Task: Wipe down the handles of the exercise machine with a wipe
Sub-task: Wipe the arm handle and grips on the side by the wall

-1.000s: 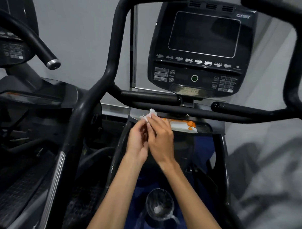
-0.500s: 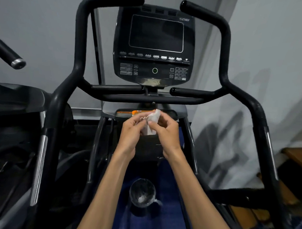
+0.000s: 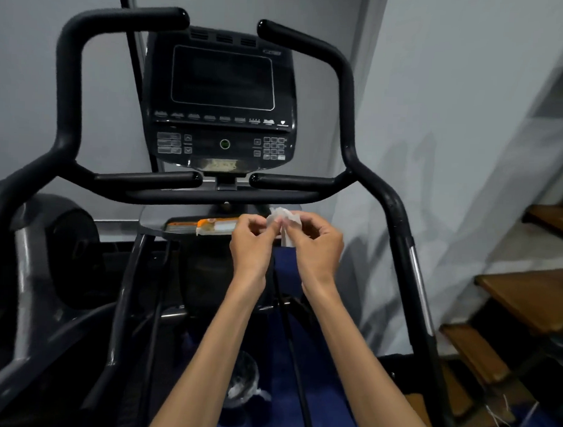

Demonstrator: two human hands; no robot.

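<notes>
Dim, soft-focus view; edges bend, perhaps blurred by motion.

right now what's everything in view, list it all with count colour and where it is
handles: several, black, curving up either side of the console, plus short grips below it
console: one, black, screen dark, centre top
wipe packet: one, orange and white, on the tray under the console
wipe: one, white, pinched between both hands in front of the tray
bin: one, clear liner, on the blue floor below
neighbouring machine: one, black, far left
wooden steps: several, brown, far right
left hand: pinches the wipe
right hand: pinches the wipe
</notes>
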